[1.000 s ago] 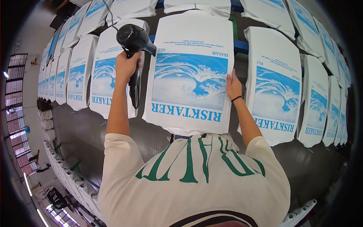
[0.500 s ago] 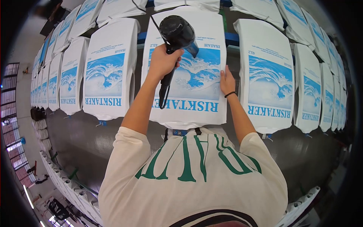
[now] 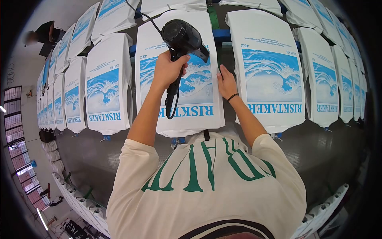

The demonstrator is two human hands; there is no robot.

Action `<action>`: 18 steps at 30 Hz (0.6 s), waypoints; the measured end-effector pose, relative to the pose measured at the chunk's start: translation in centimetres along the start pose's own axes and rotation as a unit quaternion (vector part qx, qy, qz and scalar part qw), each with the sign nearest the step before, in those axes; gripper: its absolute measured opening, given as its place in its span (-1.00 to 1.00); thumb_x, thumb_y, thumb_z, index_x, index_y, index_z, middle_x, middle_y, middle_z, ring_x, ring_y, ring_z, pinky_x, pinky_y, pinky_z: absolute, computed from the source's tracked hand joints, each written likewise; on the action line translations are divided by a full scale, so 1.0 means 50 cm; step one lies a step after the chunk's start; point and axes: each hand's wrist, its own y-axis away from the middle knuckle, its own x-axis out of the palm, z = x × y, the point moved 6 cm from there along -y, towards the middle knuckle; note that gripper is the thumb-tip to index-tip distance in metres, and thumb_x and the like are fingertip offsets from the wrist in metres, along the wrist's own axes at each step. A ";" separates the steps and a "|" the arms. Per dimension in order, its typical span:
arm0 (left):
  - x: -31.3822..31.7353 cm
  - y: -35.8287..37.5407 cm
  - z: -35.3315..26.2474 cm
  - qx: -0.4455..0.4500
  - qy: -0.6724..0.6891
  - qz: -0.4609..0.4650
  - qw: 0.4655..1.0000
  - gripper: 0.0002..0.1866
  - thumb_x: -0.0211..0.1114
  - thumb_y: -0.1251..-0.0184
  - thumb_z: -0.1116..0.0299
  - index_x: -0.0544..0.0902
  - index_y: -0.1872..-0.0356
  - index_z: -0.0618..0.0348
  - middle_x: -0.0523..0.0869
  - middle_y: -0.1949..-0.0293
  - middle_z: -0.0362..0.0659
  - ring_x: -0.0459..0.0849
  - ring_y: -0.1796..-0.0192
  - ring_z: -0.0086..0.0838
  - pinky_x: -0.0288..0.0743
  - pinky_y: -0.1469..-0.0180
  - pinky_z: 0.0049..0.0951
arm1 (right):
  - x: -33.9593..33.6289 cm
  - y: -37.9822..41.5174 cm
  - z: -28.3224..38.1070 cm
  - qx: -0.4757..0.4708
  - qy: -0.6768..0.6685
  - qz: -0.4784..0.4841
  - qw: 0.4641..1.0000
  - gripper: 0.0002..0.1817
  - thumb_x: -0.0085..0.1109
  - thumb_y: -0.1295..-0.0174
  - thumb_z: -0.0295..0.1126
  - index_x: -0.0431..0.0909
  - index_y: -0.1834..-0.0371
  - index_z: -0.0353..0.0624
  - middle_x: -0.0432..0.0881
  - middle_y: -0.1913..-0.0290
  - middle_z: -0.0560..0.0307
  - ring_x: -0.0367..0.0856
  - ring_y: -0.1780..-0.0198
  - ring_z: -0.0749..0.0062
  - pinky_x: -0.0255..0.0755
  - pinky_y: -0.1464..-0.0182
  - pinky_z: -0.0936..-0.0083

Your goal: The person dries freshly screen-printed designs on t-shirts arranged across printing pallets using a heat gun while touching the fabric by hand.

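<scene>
My left hand (image 3: 169, 71) is closed round the handle of a black hair dryer (image 3: 181, 36). Its nozzle points right and down, over the right part of a white T-shirt (image 3: 179, 124) stretched on a flat board. This T-shirt bears a blue wave print (image 3: 195, 81) and large "RISKTAKER" lettering, upside down from where I stand. The dryer and my left hand cover part of the print. My right hand (image 3: 227, 84), fingers stretched out and a dark band at the wrist, is at the shirt's right edge, in the gap beside the neighbouring T-shirt (image 3: 270, 32).
More printed T-shirts (image 3: 104, 87) on boards stand in rows to both sides and behind. A black cord (image 3: 139, 12) runs up from the dryer. Blue clamps (image 3: 178, 141) show under the board fronts. A person (image 3: 45, 32) is at the far upper left.
The shirts have shifted left in view. The dryer has moved rightward relative to the shirt, its nozzle now nearer the right edge. My right hand stays by that edge.
</scene>
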 end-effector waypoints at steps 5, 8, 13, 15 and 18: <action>-0.025 0.020 0.018 0.005 -0.004 -0.032 0.999 -0.77 0.43 -0.21 0.37 0.57 0.35 0.33 0.67 0.54 -0.13 0.63 0.60 -0.52 0.52 0.52 -0.51 | -0.025 -0.017 0.023 -0.048 0.061 -0.055 0.996 -0.58 -0.03 -0.48 -0.25 0.51 -0.30 -0.17 0.51 -0.37 0.09 0.36 -0.36 0.01 0.16 -0.42 0.11; -0.057 0.038 0.031 -0.009 0.022 -0.038 0.999 -0.76 0.43 -0.22 0.36 0.57 0.35 0.31 0.66 0.54 -0.14 0.62 0.60 -0.52 0.51 0.52 -0.51 | -0.026 -0.027 0.059 -0.098 0.106 -0.072 0.987 -0.62 0.00 -0.46 -0.28 0.55 -0.27 -0.12 0.52 -0.35 0.18 0.29 -0.41 0.01 0.08 -0.44 0.08; -0.138 0.066 0.055 -0.011 0.022 -0.090 0.996 -0.77 0.43 -0.22 0.37 0.58 0.32 0.32 0.66 0.53 -0.15 0.62 0.59 -0.53 0.51 0.51 -0.51 | 0.045 -0.059 0.092 -0.162 0.211 0.010 0.964 -0.52 -0.04 -0.48 -0.19 0.41 -0.40 -0.07 0.35 -0.49 0.23 0.11 -0.49 -0.08 -0.11 -0.49 -0.12; -0.182 0.075 0.070 -0.009 -0.003 -0.111 0.994 -0.76 0.43 -0.23 0.35 0.59 0.30 0.33 0.66 0.52 -0.15 0.62 0.58 -0.52 0.50 0.51 -0.51 | 0.079 -0.081 0.100 -0.155 0.233 0.062 0.958 -0.43 -0.13 -0.52 -0.06 0.27 -0.51 -0.02 0.19 -0.59 0.28 -0.03 -0.56 -0.13 -0.27 -0.52 -0.24; -0.260 0.080 0.092 -0.016 0.022 -0.143 0.989 -0.74 0.43 -0.21 0.33 0.61 0.30 0.35 0.67 0.53 -0.14 0.63 0.58 -0.51 0.49 0.51 -0.51 | 0.111 -0.103 0.114 -0.135 0.297 0.110 0.939 -0.33 -0.24 -0.52 0.10 0.15 -0.59 0.03 0.04 -0.64 0.32 -0.23 -0.63 -0.14 -0.41 -0.54 -0.30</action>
